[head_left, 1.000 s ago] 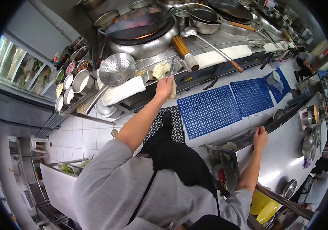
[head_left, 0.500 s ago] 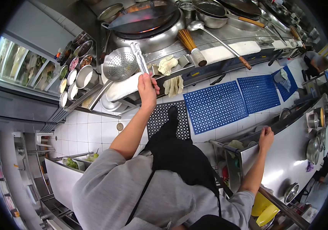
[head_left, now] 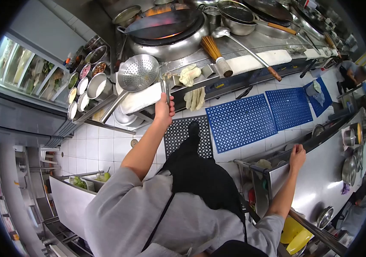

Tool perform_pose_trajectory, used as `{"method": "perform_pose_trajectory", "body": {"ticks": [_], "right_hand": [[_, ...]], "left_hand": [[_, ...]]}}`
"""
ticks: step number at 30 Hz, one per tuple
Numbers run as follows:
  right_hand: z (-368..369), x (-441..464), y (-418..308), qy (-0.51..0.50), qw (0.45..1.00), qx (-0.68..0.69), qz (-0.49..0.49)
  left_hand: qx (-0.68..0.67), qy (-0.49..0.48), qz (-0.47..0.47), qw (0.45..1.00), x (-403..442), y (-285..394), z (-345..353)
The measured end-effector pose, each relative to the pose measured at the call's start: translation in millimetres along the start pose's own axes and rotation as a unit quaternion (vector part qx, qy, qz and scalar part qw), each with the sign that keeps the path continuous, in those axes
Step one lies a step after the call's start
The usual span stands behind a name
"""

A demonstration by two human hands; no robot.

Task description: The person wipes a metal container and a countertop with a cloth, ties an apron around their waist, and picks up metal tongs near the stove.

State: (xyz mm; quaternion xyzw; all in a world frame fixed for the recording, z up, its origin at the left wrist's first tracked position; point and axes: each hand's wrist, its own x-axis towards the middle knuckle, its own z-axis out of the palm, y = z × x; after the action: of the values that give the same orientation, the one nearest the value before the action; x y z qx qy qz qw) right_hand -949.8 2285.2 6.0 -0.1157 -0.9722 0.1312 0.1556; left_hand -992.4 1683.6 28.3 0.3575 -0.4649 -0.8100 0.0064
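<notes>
My left hand (head_left: 163,111) is closed around the handle end of metal tongs (head_left: 165,85), which point up toward the stove and are seen nearly edge-on. Just left of them a large perforated strainer (head_left: 138,73) rests on the counter's edge, over a white towel (head_left: 142,100). A crumpled pale cloth (head_left: 189,75) lies to the right, with pale gloves (head_left: 195,98) hanging below it. Over at the steel worktable (head_left: 307,188), my right hand (head_left: 297,157) is held with curled fingers near the table's far edge. What those fingers hold, if anything, is hidden.
A wok (head_left: 163,26) sits over flames on the stove. A bamboo brush (head_left: 217,55) and a long-handled ladle (head_left: 251,51) lie on the counter. Seasoning containers (head_left: 99,85) stand at left. Blue mats (head_left: 242,120) cover the floor. Another person (head_left: 349,73) stands far right.
The tongs have turned from showing their broad side to nearly edge-on and dropped lower. My left hand has moved slightly down. My right hand stays in about the same place.
</notes>
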Motion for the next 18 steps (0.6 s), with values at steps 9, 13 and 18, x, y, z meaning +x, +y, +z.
{"method": "perform_pose_trajectory", "body": {"ticks": [9, 13, 18], "right_hand": [[6.0, -0.5, 9.6, 0.000, 1.000, -0.004, -0.001], [6.0, -1.0, 8.3, -0.008, 1.000, 0.003, 0.008], [7.8, 0.2, 11.7, 0.004, 1.000, 0.010, -0.004]], "left_hand": [[-0.113, 0.020, 0.240, 0.964, -25.9, 25.3, 13.5], [-0.005, -0.047, -0.079, 0.996, 1.0, 5.3, 0.7], [-0.132, -0.142, 0.012, 0.981, -17.2, 12.0, -6.8]]}}
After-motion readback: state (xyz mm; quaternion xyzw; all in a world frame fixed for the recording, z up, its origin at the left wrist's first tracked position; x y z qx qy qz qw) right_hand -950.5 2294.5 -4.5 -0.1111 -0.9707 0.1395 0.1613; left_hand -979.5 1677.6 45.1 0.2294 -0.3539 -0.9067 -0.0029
